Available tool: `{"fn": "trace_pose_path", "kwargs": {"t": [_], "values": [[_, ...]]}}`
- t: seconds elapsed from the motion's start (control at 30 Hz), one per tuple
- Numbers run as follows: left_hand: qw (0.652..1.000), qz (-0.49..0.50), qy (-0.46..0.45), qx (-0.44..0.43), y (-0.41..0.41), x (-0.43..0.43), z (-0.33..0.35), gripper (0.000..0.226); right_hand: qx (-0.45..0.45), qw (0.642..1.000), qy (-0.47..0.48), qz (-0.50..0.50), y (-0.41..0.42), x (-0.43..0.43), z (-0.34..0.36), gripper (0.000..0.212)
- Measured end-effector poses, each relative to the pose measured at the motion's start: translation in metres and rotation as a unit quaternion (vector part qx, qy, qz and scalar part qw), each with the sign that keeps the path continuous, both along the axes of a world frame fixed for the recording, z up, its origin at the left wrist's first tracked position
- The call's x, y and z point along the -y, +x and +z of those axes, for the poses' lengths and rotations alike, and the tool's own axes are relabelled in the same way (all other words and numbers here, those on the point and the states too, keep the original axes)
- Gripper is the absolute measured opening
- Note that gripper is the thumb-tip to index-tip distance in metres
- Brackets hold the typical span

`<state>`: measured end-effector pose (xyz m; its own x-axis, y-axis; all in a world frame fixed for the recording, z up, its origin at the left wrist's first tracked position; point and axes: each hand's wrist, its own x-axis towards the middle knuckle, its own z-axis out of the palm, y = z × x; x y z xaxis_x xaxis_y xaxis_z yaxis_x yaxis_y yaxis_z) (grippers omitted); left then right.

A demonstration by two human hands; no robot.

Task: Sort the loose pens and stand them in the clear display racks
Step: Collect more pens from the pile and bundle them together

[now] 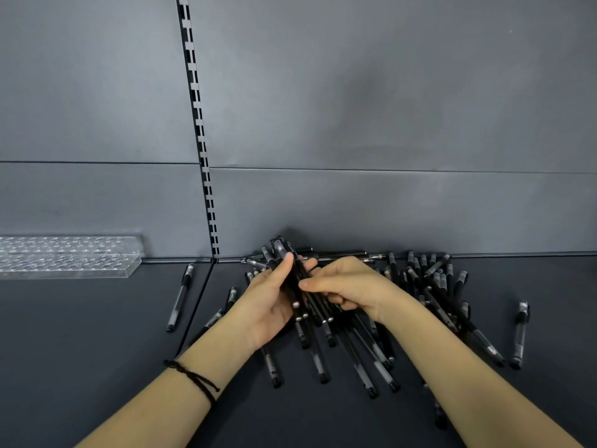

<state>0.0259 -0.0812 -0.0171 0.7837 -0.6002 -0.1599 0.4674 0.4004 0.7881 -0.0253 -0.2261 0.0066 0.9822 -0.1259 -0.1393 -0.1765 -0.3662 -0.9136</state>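
A heap of loose black pens (429, 286) lies on the dark shelf (97, 334) against the back wall. My left hand (269, 300) holds a bundle of pens (292, 273) upright over the heap, thumb across them. Touching that bundle from the right is my right hand (342, 286), whose thumb and forefinger pinch the pens near their middle. A clear display rack (69, 257) with rows of holes stands at the far left by the wall, and no pens stand in it.
Single pens lie apart from the heap: one (179, 297) left of the shelf seam, another (520, 334) at the far right. A slotted upright strip (198, 124) runs up the grey back wall. A black cord bracelet (193, 378) circles my left wrist.
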Motion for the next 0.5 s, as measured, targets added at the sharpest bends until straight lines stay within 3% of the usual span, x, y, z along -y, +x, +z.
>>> {"fn": "trace_pose_path", "kwargs": {"t": [0.13,0.23,0.4,0.5], "values": [[0.997,0.067,-0.021,0.020,0.004,-0.001,0.002,0.015,0.009,1.000,-0.003,0.012,-0.001,0.000,-0.002,0.017],[0.989,0.144,-0.030,0.033,0.022,-0.010,0.008,0.014,0.045,0.998,-0.004,-0.037,0.001,0.012,-0.003,0.021],[0.974,0.219,-0.026,0.044,0.042,-0.030,0.007,0.014,0.113,0.955,-0.249,-0.113,0.026,0.027,-0.015,0.006],[0.978,0.203,-0.017,0.037,0.043,-0.032,0.003,0.011,0.105,0.938,-0.311,-0.109,0.043,0.020,-0.019,0.007]]}}
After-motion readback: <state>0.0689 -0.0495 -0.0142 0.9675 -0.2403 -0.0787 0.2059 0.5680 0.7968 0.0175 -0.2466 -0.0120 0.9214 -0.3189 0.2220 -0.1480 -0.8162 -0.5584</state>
